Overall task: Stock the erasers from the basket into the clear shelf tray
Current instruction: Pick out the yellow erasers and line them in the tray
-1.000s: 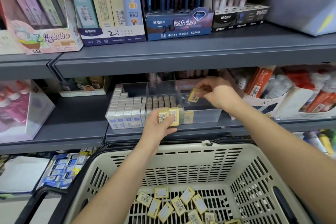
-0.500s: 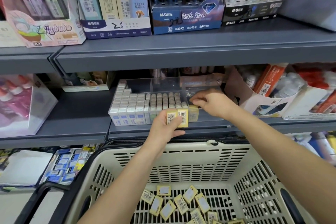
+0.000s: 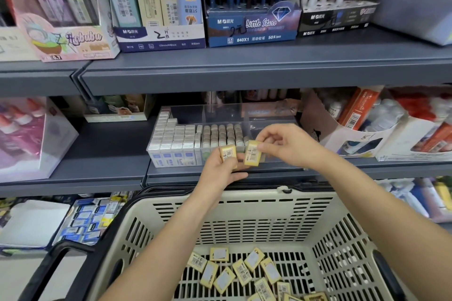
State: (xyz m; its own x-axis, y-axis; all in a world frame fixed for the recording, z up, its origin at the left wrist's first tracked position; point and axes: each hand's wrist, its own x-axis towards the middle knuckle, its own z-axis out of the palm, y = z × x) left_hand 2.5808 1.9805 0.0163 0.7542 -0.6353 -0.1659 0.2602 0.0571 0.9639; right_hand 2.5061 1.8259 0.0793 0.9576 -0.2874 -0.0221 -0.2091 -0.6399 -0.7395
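The clear shelf tray (image 3: 269, 115) sits on the middle shelf, its left part filled with rows of white and grey erasers (image 3: 186, 137). In front of it my left hand (image 3: 222, 168) holds a yellow eraser (image 3: 228, 153). My right hand (image 3: 286, 144) pinches a second yellow eraser (image 3: 252, 156) right beside the first, just at the tray's front wall. Below, the beige basket (image 3: 244, 212) holds several loose yellow erasers (image 3: 244, 271) on its slotted floor.
Pencil and lead display boxes (image 3: 161, 36) line the upper shelf. Glue and correction supplies in a white box (image 3: 354, 134) stand right of the tray, a pink-purple display box (image 3: 29, 139) to the left. More erasers (image 3: 90, 220) lie on the lowest shelf.
My right hand left the tray's right compartment and came back to my left hand, taking one of the two yellow erasers held there. The left hand barely moved.
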